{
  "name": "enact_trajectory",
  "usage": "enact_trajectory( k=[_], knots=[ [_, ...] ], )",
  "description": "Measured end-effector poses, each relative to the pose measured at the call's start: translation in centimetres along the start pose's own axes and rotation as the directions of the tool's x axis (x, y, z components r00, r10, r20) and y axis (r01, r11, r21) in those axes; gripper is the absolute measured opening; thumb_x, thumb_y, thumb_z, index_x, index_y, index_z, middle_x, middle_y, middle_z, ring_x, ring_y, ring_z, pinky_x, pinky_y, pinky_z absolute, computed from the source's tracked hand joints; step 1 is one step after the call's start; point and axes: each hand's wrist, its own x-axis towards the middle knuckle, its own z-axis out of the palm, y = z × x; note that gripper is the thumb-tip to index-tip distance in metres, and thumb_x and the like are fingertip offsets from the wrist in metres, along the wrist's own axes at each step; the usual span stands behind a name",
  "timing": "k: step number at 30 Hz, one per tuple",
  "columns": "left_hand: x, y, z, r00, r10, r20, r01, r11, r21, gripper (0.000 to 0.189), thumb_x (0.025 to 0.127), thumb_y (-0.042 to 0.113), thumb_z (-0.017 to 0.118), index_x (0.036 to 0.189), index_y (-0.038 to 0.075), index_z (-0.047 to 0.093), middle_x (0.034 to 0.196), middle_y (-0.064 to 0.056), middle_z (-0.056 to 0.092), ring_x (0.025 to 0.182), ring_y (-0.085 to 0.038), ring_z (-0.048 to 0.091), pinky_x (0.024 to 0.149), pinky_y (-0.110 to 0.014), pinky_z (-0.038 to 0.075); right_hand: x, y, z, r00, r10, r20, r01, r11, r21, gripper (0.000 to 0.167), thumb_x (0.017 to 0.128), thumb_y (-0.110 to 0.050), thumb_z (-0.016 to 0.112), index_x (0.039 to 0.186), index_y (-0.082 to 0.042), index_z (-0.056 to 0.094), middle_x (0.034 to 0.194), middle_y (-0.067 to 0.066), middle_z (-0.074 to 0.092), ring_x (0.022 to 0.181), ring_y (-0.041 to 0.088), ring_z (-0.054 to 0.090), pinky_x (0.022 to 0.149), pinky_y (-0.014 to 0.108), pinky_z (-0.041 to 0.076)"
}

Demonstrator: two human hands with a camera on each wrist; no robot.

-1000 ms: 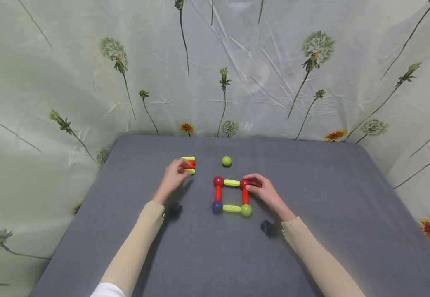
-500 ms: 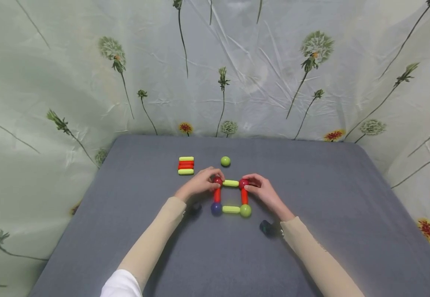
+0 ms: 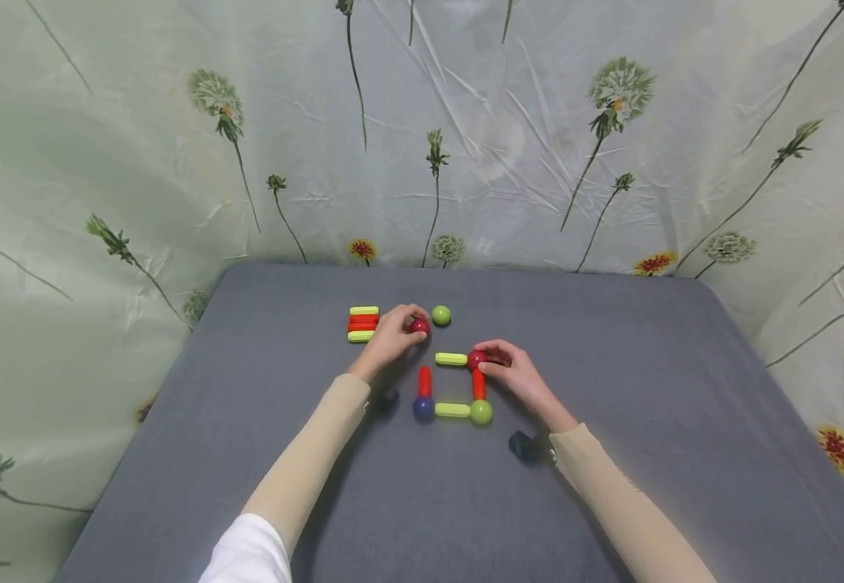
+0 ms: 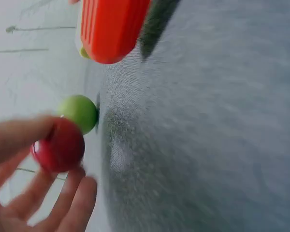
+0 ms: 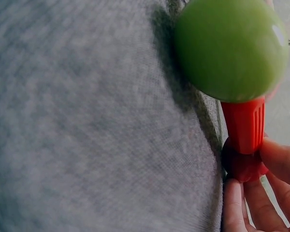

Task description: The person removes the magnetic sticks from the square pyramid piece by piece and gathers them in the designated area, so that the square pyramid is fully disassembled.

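My left hand (image 3: 387,338) pinches a red ball (image 3: 419,325) between thumb and fingers, just left of a loose green ball (image 3: 441,315). In the left wrist view that red ball (image 4: 60,145) overlaps the green ball (image 4: 79,113). My right hand (image 3: 515,372) holds another red ball (image 3: 475,359) at a corner of a stick-and-ball shape. From it a yellow-green rod (image 3: 451,359) points left and a red rod (image 3: 479,385) runs to a green ball (image 3: 481,412). A second yellow-green rod (image 3: 453,410) leads to a blue ball (image 3: 424,408), with a red rod (image 3: 425,380) standing off it.
Several red and yellow-green rods (image 3: 363,317) lie side by side left of my left hand. Dark wrist devices (image 3: 522,445) hang under both wrists. Behind the grey table (image 3: 422,510) hangs a flower-print curtain (image 3: 509,162).
My left hand has gone from the rod pile to the upper-left corner, then lifted the red ball off and carried it back toward the loose green ball. The right hand stays put.
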Motion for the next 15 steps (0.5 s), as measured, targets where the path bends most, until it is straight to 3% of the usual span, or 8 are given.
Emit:
enact_trajectory(
  k=[4,8,12,15],
  knots=[
    [1.3,-0.2,0.3,0.991,-0.096,-0.089,0.092,0.995,-0.046,0.023,0.087,0.001,0.068,0.109,0.004,0.062,0.112,-0.014,0.061,0.099,-0.028,0.058,0.087,-0.038,0.047,0.0,0.1,0.0,1.0,-0.001,0.001,0.001,1.0,-0.001,0.034,0.092,-0.005,0.062,0.124,0.001,0.056,0.121,0.019,0.058,0.11,0.03,0.053,0.091,0.033,0.047],
    [2.1,-0.4,0.6,0.987,-0.137,-0.086,0.133,0.99,-0.052,0.024,0.087,0.001,0.068,0.11,0.004,0.062,0.113,-0.013,0.063,0.099,-0.027,0.06,0.084,-0.038,0.049,0.1,0.2,0.0,1.0,0.0,0.0,0.0,1.0,-0.002,0.034,0.092,-0.004,0.062,0.124,0.002,0.056,0.121,0.019,0.058,0.109,0.029,0.054,0.091,0.034,0.047],
    [2.3,-0.5,0.6,0.987,-0.146,-0.063,0.144,0.989,-0.034,0.028,0.088,0.003,0.067,0.115,0.005,0.061,0.118,-0.012,0.061,0.102,-0.027,0.059,0.086,-0.039,0.048,0.1,0.2,0.1,1.0,0.007,-0.004,-0.007,1.0,0.0,0.033,0.091,-0.003,0.062,0.124,0.002,0.057,0.12,0.018,0.059,0.109,0.029,0.055,0.092,0.035,0.047],
    [2.1,-0.4,0.5,0.992,-0.104,-0.076,0.102,0.995,-0.02,0.031,0.088,0.005,0.068,0.118,0.007,0.06,0.122,-0.013,0.057,0.106,-0.029,0.056,0.091,-0.042,0.045,0.1,0.2,0.0,1.0,0.01,-0.012,-0.01,1.0,0.003,0.033,0.091,-0.004,0.062,0.123,0.001,0.058,0.12,0.017,0.059,0.109,0.029,0.054,0.092,0.036,0.046]
  ],
)
